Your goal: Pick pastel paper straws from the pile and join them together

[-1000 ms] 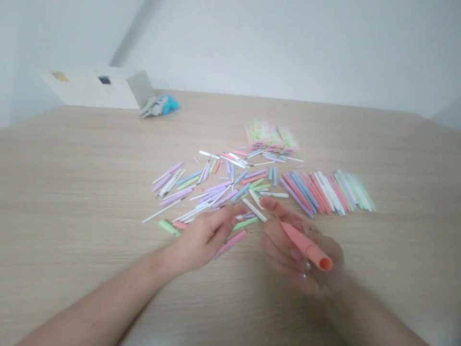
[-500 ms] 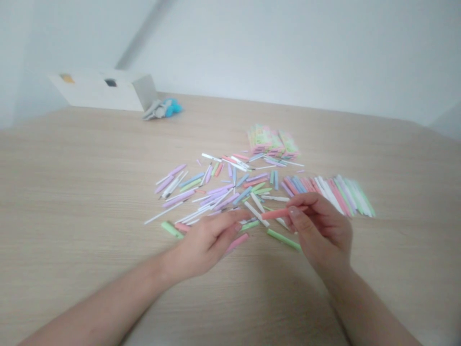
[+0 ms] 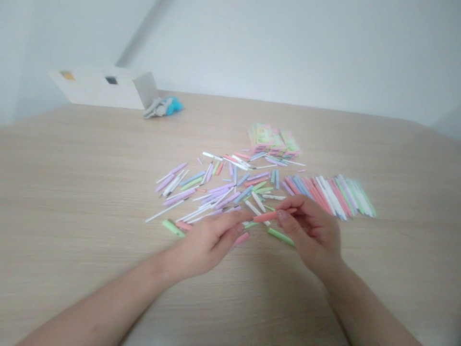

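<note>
My right hand (image 3: 313, 235) pinches a coral-red pen barrel (image 3: 264, 217) between thumb and fingers, its free end pointing left. Close to that end is my left hand (image 3: 212, 240), thumb and fingers pressed together; whatever may be between them is hidden. A pink pen part (image 3: 241, 239) shows just below the left fingertips. Under the right hand lies a light green barrel (image 3: 281, 237). Beyond both hands, pastel pen parts and thin white refills (image 3: 207, 209) are scattered loosely. Side by side at the right lie several coloured pens (image 3: 326, 194).
Small stacks of pink, green and yellow printed packs (image 3: 272, 139) stand behind the loose parts. At the back left is a white box (image 3: 104, 91) with a crumpled grey and blue item (image 3: 163, 107) beside it. A wall borders the wooden table (image 3: 90, 182).
My right hand has moved left with the coral barrel, bringing its end closer to my left fingertips. My left hand has hardly moved.
</note>
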A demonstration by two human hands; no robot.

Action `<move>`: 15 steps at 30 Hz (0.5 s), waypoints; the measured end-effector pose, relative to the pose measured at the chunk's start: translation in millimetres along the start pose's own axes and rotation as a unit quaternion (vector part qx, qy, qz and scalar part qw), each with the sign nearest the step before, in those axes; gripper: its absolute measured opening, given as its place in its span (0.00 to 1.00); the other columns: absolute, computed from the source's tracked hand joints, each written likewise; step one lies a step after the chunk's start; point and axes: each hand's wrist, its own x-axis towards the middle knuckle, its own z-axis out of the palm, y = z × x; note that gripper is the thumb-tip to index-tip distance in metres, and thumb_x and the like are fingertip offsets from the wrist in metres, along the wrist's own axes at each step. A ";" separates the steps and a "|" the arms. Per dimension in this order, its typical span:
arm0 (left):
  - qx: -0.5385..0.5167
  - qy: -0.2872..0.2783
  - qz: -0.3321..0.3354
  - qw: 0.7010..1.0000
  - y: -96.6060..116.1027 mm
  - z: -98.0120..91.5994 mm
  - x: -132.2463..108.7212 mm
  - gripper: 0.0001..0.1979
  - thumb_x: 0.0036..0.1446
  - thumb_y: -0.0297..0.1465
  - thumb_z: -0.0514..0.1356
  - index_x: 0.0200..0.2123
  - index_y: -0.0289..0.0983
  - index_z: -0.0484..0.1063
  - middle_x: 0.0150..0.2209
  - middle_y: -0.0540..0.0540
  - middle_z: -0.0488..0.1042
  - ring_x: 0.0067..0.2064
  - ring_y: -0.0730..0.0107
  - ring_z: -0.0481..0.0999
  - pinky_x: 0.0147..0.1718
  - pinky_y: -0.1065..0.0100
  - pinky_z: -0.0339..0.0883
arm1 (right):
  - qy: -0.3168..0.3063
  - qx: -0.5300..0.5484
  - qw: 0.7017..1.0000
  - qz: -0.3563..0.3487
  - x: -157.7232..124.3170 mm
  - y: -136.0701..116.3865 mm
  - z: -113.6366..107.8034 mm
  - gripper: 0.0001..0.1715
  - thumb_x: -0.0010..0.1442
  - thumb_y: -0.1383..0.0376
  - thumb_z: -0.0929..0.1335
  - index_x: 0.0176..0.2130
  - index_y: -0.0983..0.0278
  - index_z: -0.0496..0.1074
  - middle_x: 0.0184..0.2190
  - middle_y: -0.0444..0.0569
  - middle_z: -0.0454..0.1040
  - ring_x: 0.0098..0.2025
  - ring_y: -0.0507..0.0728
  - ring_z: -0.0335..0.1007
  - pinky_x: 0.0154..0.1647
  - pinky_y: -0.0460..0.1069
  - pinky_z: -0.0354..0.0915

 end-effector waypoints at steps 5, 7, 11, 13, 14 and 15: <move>0.013 -0.003 -0.008 1.000 1.4 -0.3 0.5 0.13 0.64 0.29 0.50 0.50 0.38 0.65 0.39 0.47 0.75 0.39 0.73 0.74 0.38 0.73 0.65 | -0.015 -0.014 1.000 -0.002 -0.3 2.5 -0.7 0.04 0.59 0.64 0.66 0.35 0.62 0.67 0.26 0.46 0.71 0.25 0.51 0.64 0.23 0.45 0.63; 0.018 -0.005 -0.009 1.000 1.6 -0.6 0.6 0.12 0.64 0.29 0.49 0.50 0.38 0.65 0.39 0.47 0.74 0.39 0.72 0.73 0.38 0.72 0.65 | -0.019 -0.018 1.000 -0.003 -0.1 3.3 -0.9 0.04 0.59 0.64 0.66 0.35 0.62 0.67 0.26 0.46 0.71 0.26 0.51 0.65 0.24 0.45 0.63; 0.032 -0.012 -0.021 0.999 2.3 -1.4 0.6 0.11 0.64 0.30 0.49 0.49 0.39 0.64 0.38 0.47 0.74 0.38 0.72 0.73 0.36 0.71 0.64 | -0.030 -0.026 0.999 -0.006 0.3 4.5 -0.3 0.03 0.59 0.64 0.66 0.35 0.62 0.67 0.26 0.46 0.71 0.26 0.52 0.67 0.24 0.45 0.64; 0.040 -0.015 -0.028 0.999 2.3 -1.2 0.1 0.11 0.64 0.30 0.49 0.48 0.38 0.64 0.38 0.47 0.73 0.37 0.71 0.73 0.36 0.71 0.64 | -0.032 -0.031 0.999 -0.013 0.1 4.8 1.0 0.03 0.59 0.64 0.66 0.36 0.62 0.67 0.26 0.46 0.71 0.26 0.51 0.67 0.24 0.45 0.64; 0.044 -0.016 -0.032 0.998 2.1 -1.0 -0.3 0.10 0.64 0.31 0.50 0.48 0.38 0.64 0.37 0.47 0.73 0.37 0.71 0.72 0.35 0.71 0.64 | -0.031 -0.031 0.999 -0.015 -0.1 5.0 1.9 0.03 0.59 0.65 0.66 0.36 0.62 0.68 0.25 0.45 0.70 0.25 0.51 0.67 0.24 0.44 0.63; 0.047 -0.016 -0.036 0.998 1.8 -0.5 -0.7 0.10 0.64 0.31 0.50 0.47 0.38 0.64 0.36 0.47 0.73 0.36 0.71 0.72 0.34 0.71 0.63 | -0.031 -0.030 0.999 -0.014 -0.4 5.1 2.9 0.03 0.58 0.65 0.67 0.36 0.62 0.68 0.25 0.44 0.70 0.25 0.50 0.67 0.24 0.44 0.63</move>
